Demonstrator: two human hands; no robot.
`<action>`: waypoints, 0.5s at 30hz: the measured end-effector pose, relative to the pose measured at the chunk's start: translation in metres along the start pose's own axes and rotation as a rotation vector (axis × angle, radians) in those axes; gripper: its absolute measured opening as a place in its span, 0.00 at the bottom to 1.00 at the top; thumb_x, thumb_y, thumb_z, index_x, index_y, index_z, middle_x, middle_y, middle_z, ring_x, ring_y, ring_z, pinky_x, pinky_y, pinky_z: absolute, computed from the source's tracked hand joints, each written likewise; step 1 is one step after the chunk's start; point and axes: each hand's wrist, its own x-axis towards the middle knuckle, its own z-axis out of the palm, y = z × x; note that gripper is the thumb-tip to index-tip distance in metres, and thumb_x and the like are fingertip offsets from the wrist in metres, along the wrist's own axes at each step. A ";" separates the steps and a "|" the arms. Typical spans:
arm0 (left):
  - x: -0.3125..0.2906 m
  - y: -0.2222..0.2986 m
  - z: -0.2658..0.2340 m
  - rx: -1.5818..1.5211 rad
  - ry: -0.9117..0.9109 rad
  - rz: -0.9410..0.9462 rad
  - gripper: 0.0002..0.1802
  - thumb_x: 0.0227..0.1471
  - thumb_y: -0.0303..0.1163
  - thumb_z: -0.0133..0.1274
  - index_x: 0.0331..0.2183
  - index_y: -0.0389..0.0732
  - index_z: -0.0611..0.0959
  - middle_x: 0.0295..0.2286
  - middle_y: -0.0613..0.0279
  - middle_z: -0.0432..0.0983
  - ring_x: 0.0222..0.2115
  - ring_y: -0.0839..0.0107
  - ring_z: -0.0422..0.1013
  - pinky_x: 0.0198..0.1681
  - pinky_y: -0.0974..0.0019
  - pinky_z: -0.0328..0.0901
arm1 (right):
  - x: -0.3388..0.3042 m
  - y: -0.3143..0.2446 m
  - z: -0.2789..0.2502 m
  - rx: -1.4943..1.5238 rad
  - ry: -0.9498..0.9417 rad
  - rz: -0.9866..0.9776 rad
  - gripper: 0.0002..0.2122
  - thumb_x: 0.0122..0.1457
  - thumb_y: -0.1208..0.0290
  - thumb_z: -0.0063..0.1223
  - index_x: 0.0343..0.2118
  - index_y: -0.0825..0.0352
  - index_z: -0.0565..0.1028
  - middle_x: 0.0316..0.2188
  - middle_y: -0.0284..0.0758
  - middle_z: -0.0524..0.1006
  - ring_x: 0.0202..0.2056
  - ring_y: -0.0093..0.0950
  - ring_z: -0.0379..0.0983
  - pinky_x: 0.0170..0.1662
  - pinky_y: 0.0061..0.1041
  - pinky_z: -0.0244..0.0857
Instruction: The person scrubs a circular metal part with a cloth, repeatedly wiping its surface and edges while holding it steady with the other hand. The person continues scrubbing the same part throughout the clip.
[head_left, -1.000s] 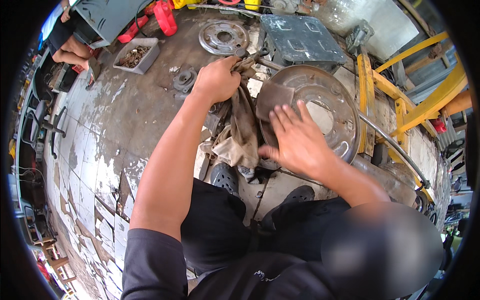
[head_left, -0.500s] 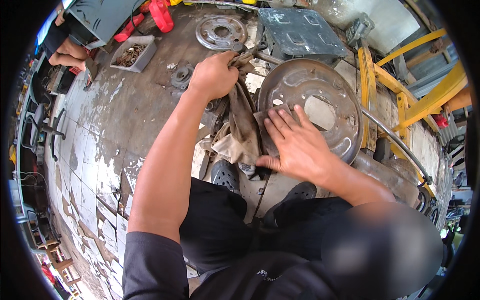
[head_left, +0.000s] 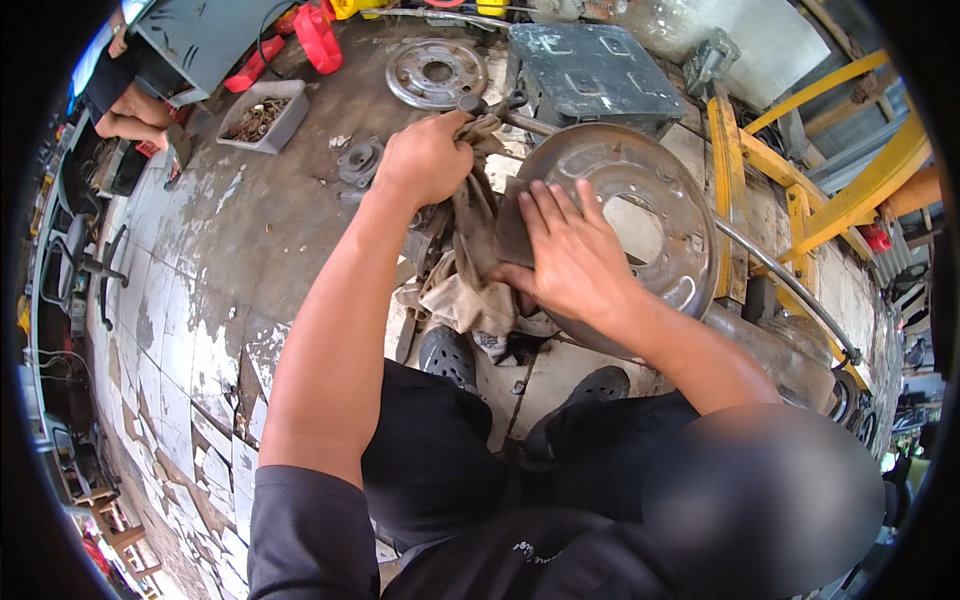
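Observation:
My left hand is closed around the top of a dirty brown rag, which hangs down beside the round metal plate. The rag is bunched next to the end of a metal bar. My right hand presses a dark sheet that looks like sandpaper against the left side of a brown metal drum-brake backing plate. Its fingers lie flat over the sheet, with the thumb low at the sheet's edge. The plate is upright and tilted, with a large centre hole and several small holes.
A second round plate lies on the floor, near a dark grey lidded case. A grey bin holds rusty parts. To the right is a yellow frame. A person's legs show at the far left.
My right hand and the sheet have slid left and slightly up across the plate. My left hand keeps its hold on the rag, and the whole view has shifted a little.

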 end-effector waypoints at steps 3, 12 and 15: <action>-0.003 -0.003 0.000 -0.036 0.002 -0.007 0.28 0.52 0.37 0.46 0.54 0.43 0.78 0.47 0.46 0.78 0.50 0.49 0.72 0.56 0.52 0.65 | -0.005 -0.006 0.002 -0.060 0.010 -0.036 0.45 0.60 0.31 0.33 0.61 0.76 0.66 0.62 0.50 0.66 0.65 0.42 0.60 0.70 0.47 0.39; -0.003 -0.003 -0.001 -0.013 -0.022 -0.036 0.28 0.51 0.38 0.47 0.54 0.42 0.78 0.48 0.46 0.77 0.51 0.50 0.71 0.57 0.52 0.64 | -0.011 -0.016 -0.006 -0.083 -0.071 -0.013 0.47 0.60 0.30 0.31 0.62 0.77 0.64 0.63 0.51 0.65 0.66 0.43 0.58 0.70 0.47 0.39; -0.003 -0.002 -0.003 -0.034 -0.023 -0.024 0.28 0.51 0.38 0.47 0.55 0.42 0.78 0.49 0.46 0.77 0.51 0.50 0.72 0.57 0.52 0.64 | -0.024 -0.019 -0.008 -0.016 -0.070 -0.031 0.46 0.61 0.31 0.31 0.62 0.78 0.64 0.62 0.52 0.66 0.65 0.45 0.59 0.70 0.48 0.40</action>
